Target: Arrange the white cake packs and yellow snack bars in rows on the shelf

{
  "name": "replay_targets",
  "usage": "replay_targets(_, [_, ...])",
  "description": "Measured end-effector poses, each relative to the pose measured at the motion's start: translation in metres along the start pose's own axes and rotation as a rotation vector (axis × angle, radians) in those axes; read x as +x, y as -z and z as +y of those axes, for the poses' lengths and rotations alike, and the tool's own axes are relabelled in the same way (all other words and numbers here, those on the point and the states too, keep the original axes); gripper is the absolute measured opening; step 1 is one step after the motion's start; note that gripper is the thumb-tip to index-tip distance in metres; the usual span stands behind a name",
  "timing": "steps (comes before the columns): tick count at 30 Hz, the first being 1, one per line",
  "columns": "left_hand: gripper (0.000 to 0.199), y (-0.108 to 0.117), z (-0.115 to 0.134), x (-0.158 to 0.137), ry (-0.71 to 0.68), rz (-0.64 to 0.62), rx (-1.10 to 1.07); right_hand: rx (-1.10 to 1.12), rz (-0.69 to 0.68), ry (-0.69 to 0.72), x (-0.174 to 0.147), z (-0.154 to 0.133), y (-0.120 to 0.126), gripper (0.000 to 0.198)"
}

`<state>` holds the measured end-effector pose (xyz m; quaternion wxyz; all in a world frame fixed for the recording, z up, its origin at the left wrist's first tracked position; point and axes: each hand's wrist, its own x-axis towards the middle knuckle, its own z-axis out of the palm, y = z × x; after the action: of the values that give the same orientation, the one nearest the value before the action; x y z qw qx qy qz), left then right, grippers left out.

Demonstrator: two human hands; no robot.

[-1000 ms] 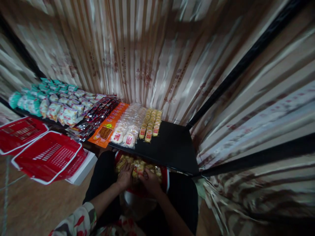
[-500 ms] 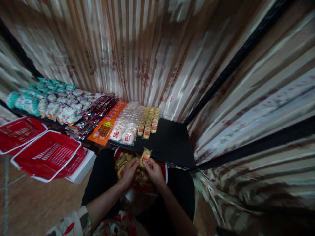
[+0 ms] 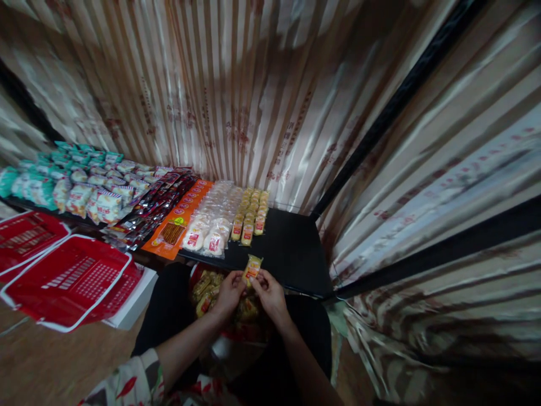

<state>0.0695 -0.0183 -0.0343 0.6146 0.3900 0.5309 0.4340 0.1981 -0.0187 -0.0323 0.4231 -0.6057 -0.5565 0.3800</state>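
Observation:
A small yellow snack packet (image 3: 252,267) with an orange-red label is held upright between my two hands. My left hand (image 3: 229,292) pinches its lower left side, and my right hand (image 3: 269,294) grips its right side with the thumb on the front. Below them, between my knees, a red basket (image 3: 194,273) holds many similar yellow packets (image 3: 208,290), partly hidden by my hands and forearms. Just beyond, short rows of the same yellow packets (image 3: 247,225) lie on the black shelf (image 3: 291,242).
Left along the shelf lie clear packs of white round snacks (image 3: 215,237), an orange packet (image 3: 169,231), dark red packets (image 3: 146,208), white bags (image 3: 107,206) and green bags (image 3: 40,189). Red baskets (image 3: 80,276) stand at lower left. A black post (image 3: 380,124) and curtain (image 3: 236,84) border the shelf.
My view has shifted slightly, so the shelf and goods appear further left and lower. Both hands still hold the yellow packet, and my right hand has lifted a little around it.

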Motion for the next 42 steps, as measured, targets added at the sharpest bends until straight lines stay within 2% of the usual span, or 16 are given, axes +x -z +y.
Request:
replay_targets(2, [0.028, -0.009, 0.005, 0.009, -0.001, 0.012, 0.05, 0.049, 0.011, -0.018, 0.01, -0.002, 0.005, 0.034])
replay_targets(4, [0.032, -0.018, 0.009, 0.017, -0.024, 0.075, 0.154, 0.057, 0.038, -0.031, 0.021, -0.002, 0.011, 0.035])
replay_targets(7, [0.036, -0.029, 0.012, 0.025, -0.13, 0.16, 0.353, -0.004, 0.11, -0.027, 0.042, 0.0, 0.021, 0.036])
replay_targets(11, [0.035, -0.039, 0.015, 0.031, -0.309, 0.133, 0.51, -0.134, 0.166, -0.025, 0.07, 0.006, 0.029, 0.035])
replay_targets(15, [0.039, -0.046, 0.016, 0.044, -0.387, 0.106, 0.613, -0.226, 0.197, 0.005, 0.092, 0.007, 0.029, 0.034])
replay_targets(18, [0.042, -0.05, 0.015, 0.056, -0.422, 0.063, 0.643, -0.283, 0.208, 0.028, 0.105, 0.007, 0.026, 0.033])
replay_targets(24, [0.046, -0.054, 0.014, 0.075, -0.473, 0.067, 0.615, -0.368, 0.226, 0.054, 0.123, 0.008, 0.019, 0.03])
replay_targets(28, [0.048, -0.053, 0.01, 0.082, -0.476, 0.079, 0.609, -0.281, 0.222, 0.011, 0.128, 0.007, 0.016, 0.033])
replay_targets(31, [0.048, -0.052, 0.007, 0.085, -0.486, 0.081, 0.606, -0.207, 0.233, -0.007, 0.128, 0.004, 0.015, 0.029])
replay_targets(36, [0.052, -0.052, 0.006, 0.087, -0.463, 0.07, 0.614, -0.2, 0.259, 0.017, 0.13, 0.002, 0.012, 0.022])
replay_targets(42, [0.056, -0.052, 0.009, 0.087, -0.459, 0.078, 0.654, -0.211, 0.276, 0.011, 0.128, 0.006, 0.009, 0.023])
